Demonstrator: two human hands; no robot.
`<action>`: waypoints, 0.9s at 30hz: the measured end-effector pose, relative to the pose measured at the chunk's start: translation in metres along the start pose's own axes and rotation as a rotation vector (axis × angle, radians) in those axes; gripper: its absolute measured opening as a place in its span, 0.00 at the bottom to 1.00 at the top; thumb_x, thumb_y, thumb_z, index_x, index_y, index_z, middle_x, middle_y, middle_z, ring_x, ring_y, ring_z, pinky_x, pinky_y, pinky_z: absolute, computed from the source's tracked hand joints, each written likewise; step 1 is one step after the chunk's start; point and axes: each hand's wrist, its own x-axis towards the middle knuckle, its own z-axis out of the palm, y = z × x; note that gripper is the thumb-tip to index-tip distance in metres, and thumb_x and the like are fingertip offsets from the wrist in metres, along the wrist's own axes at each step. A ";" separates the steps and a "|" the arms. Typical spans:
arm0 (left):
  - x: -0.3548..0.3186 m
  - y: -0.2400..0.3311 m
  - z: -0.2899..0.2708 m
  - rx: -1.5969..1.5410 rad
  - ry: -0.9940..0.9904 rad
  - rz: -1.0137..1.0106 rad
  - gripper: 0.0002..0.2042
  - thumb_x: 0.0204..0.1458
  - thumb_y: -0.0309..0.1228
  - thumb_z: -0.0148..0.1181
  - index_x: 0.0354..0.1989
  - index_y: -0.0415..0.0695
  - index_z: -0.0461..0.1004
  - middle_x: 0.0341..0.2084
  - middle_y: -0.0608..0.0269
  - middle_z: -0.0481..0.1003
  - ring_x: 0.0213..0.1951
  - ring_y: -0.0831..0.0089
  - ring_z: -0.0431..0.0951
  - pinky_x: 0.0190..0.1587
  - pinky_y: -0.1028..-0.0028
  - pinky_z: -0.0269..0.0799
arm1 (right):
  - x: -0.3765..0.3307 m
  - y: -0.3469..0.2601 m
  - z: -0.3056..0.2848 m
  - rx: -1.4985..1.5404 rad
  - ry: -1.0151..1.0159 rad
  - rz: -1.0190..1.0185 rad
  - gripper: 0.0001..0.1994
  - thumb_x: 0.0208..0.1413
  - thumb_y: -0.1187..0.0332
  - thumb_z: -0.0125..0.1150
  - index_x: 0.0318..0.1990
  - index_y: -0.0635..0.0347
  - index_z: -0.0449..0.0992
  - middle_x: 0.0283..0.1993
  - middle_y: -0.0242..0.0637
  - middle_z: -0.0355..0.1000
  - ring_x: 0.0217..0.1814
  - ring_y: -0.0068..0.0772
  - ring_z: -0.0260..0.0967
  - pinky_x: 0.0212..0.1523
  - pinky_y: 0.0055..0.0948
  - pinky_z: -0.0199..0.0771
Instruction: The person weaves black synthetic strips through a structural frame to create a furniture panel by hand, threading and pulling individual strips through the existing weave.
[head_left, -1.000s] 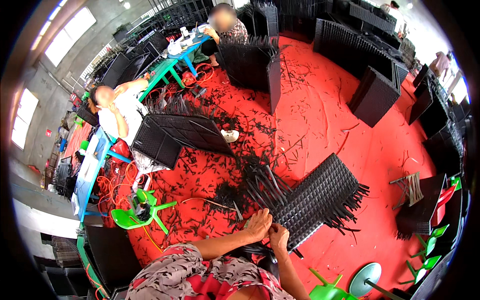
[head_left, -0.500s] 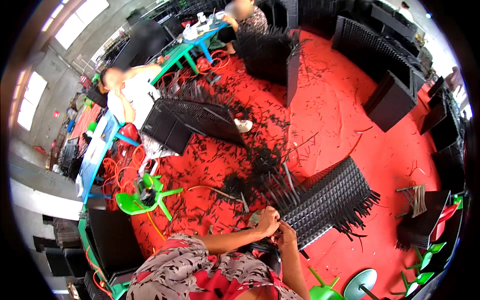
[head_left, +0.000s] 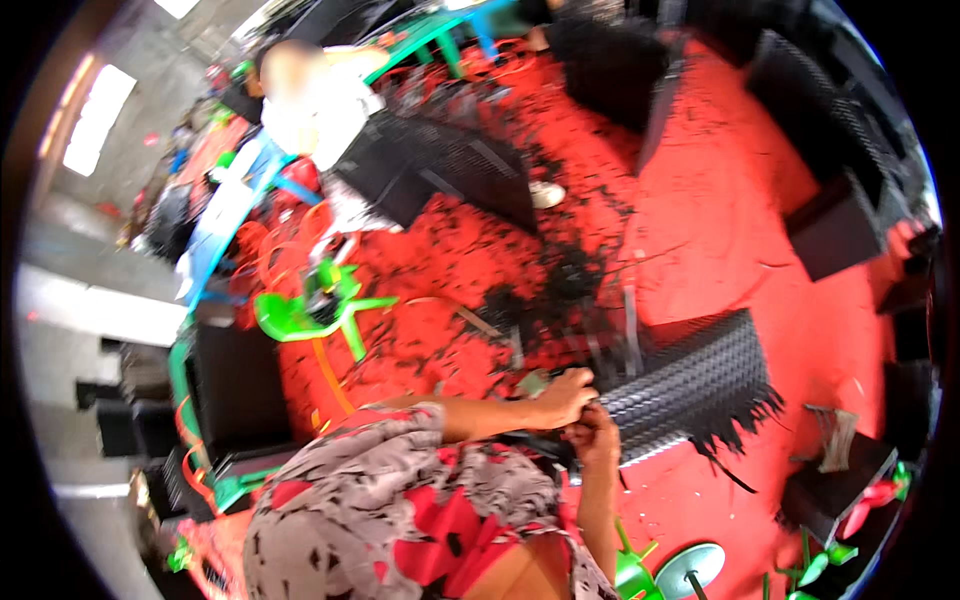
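A black woven panel [head_left: 695, 380], with loose strip ends fringing its right and far-left sides, lies tilted in front of me. At its near left edge my left hand [head_left: 565, 400] is closed, fingers bent inward. Touching or nearly touching it, my right hand [head_left: 597, 438] is also closed, its fingertips pinched at the same edge. Whatever thin piece sits between the fingers is too small and blurred to make out. Dark strips hang under the hands, partly hidden by my forearms.
Black strip scraps [head_left: 570, 275] litter the red floor covering [head_left: 700, 240]. A green stool [head_left: 320, 305] lies tipped over at left. Beyond it, a person in white [head_left: 315, 115] sits by a woven black piece [head_left: 430, 170]. A round-topped stool [head_left: 690, 570] stands near right.
My view has turned, so the surroundings sit higher and farther right in the picture, with blur. Both hands stay close together at the panel's edge.
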 end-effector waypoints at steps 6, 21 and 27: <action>0.018 -0.018 -0.016 0.011 -0.345 -0.007 0.05 0.40 0.24 0.61 0.24 0.40 0.71 0.37 0.49 0.63 0.40 0.50 0.70 0.37 0.59 0.68 | -0.006 0.005 0.015 -0.143 0.102 -0.143 0.09 0.46 0.76 0.51 0.35 0.66 0.75 0.18 0.38 0.69 0.12 0.27 0.64 0.11 0.20 0.59; 0.033 -0.020 -0.038 -0.053 -0.526 -0.047 0.12 0.40 0.23 0.58 0.36 0.47 0.77 0.42 0.51 0.65 0.43 0.52 0.72 0.43 0.62 0.68 | -0.004 -0.004 0.004 -0.070 0.136 -0.116 0.11 0.47 0.79 0.53 0.41 0.66 0.74 0.24 0.37 0.69 0.15 0.29 0.65 0.16 0.26 0.68; 0.024 -0.003 -0.047 -0.137 -0.401 -0.134 0.07 0.41 0.21 0.56 0.30 0.42 0.77 0.48 0.50 0.65 0.43 0.51 0.74 0.43 0.61 0.71 | -0.009 0.020 0.004 -0.223 0.135 -0.290 0.11 0.51 0.77 0.52 0.43 0.67 0.72 0.26 0.37 0.70 0.16 0.26 0.63 0.20 0.26 0.69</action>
